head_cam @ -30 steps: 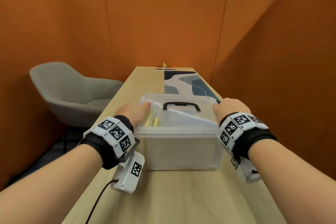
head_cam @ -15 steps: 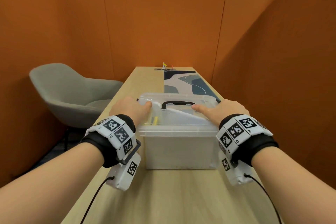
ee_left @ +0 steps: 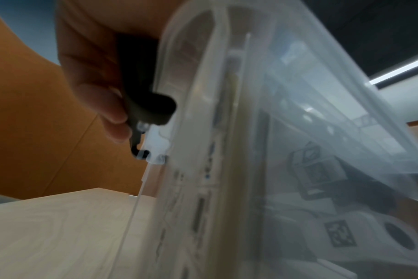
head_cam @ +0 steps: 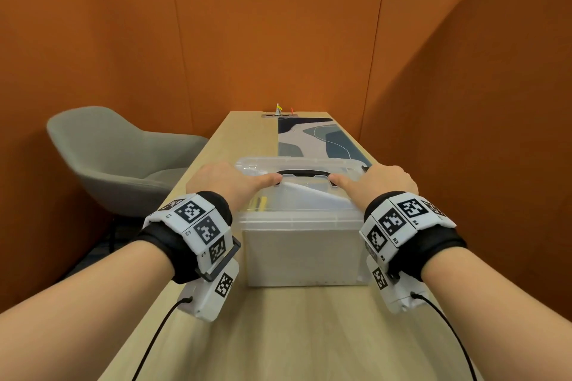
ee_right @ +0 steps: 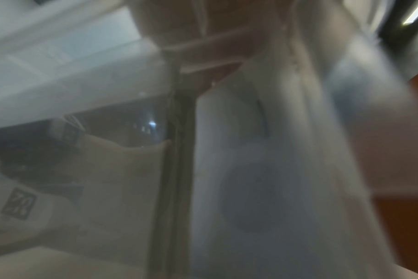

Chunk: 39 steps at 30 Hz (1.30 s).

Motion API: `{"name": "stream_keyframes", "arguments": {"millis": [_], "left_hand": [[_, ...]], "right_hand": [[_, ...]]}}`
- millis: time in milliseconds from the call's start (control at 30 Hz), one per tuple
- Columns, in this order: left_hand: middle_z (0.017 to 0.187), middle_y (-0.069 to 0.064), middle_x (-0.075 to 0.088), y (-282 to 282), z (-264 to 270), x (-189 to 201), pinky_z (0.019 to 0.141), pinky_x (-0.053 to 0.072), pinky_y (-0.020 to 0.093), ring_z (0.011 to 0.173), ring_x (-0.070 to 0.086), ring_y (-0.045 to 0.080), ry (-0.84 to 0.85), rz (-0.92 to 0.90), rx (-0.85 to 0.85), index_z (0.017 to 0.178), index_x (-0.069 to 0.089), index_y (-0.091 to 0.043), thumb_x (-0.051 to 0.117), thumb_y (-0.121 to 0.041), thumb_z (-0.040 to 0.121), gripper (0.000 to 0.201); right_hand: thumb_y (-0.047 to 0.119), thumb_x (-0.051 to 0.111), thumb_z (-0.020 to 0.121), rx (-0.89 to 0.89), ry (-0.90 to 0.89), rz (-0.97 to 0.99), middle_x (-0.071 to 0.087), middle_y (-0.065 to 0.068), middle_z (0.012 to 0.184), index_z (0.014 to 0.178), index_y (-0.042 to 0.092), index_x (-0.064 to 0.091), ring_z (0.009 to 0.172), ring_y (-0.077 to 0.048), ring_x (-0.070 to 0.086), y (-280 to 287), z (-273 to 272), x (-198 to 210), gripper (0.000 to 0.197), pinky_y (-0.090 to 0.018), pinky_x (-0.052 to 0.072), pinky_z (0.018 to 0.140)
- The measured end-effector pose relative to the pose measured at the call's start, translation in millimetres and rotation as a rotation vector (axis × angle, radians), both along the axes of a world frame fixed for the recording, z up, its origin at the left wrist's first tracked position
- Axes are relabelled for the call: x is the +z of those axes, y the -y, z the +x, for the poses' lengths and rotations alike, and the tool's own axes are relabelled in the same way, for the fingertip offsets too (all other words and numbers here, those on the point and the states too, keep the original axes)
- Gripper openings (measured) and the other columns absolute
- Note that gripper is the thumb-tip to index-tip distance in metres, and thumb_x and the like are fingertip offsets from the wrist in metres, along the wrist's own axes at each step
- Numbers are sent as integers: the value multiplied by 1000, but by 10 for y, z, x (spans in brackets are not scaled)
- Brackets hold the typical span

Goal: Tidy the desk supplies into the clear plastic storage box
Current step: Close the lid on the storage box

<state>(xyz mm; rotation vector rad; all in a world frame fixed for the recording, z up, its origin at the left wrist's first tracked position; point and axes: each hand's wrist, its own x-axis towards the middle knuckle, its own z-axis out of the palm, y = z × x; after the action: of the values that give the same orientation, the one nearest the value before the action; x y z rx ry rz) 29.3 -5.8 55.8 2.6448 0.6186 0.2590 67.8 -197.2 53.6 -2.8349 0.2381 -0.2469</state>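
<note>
The clear plastic storage box [head_cam: 303,254] stands mid-table with its lid [head_cam: 297,210] on and a black handle [head_cam: 305,173] on top. Yellow items [head_cam: 260,202] and a white sheet [head_cam: 312,198] show through the lid. My left hand [head_cam: 229,179] clasps the lid's left end, thumb reaching to the handle. In the left wrist view its fingers [ee_left: 100,94] curl round a black latch [ee_left: 153,107] on the box side [ee_left: 251,151]. My right hand [head_cam: 380,182] clasps the right end, thumb on the lid, fingers hidden over the edge. The right wrist view shows only blurred plastic [ee_right: 251,169].
The wooden table [head_cam: 294,334] is narrow, with orange partitions [head_cam: 278,40] behind and on both sides. A patterned desk mat [head_cam: 318,139] lies beyond the box, and a socket panel [head_cam: 280,114] sits at the far end. A grey chair [head_cam: 117,158] stands to the left.
Both thumbs have slid inward along the lid to the handle's ends. The right hand came from the lid's outer right edge onto its top. The box has stayed in place.
</note>
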Motion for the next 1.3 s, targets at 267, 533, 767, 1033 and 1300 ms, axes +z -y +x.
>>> {"name": "stream_keyframes", "arguments": {"millis": [267,533,767,1033,1300], "left_hand": [[65,1,50,-31,28,2,52,37,26,57,46,14,-43,-97,-23,64,46,-14,53,-82,60,69],[67,8,51,20,11,79,51,36,26,59,51,20,-167,100,-69,80,58,-6,38,-78,75,75],[140,17,45,269,131,262,97,35,31,114,52,29,-379,151,-183,147,28,-11,12,-46,99,61],[90,14,59,276,131,121,66,38,28,75,54,27,-344,329,-133,117,56,-10,25,-55,95,60],[67,5,44,212,-77,151,59,36,28,63,47,21,-198,276,-156,100,58,-18,34,-51,96,41]], "right_hand": [[74,42,77,12,23,-1,59,-10,85,56,11,40,50,-15,40,15,-17,-5,67,-22,29,43],[74,41,78,17,18,-5,64,-12,94,57,11,39,50,-15,40,16,-10,-4,66,-22,28,43],[74,41,77,14,10,-9,57,-11,88,56,10,38,50,-15,38,9,19,-14,67,-23,27,42],[73,42,78,20,14,-44,57,-10,91,58,11,36,50,-15,37,-4,12,11,66,-23,27,42],[70,37,83,87,10,48,62,-11,97,94,7,59,60,-18,47,131,-139,20,68,-26,39,52]]}}
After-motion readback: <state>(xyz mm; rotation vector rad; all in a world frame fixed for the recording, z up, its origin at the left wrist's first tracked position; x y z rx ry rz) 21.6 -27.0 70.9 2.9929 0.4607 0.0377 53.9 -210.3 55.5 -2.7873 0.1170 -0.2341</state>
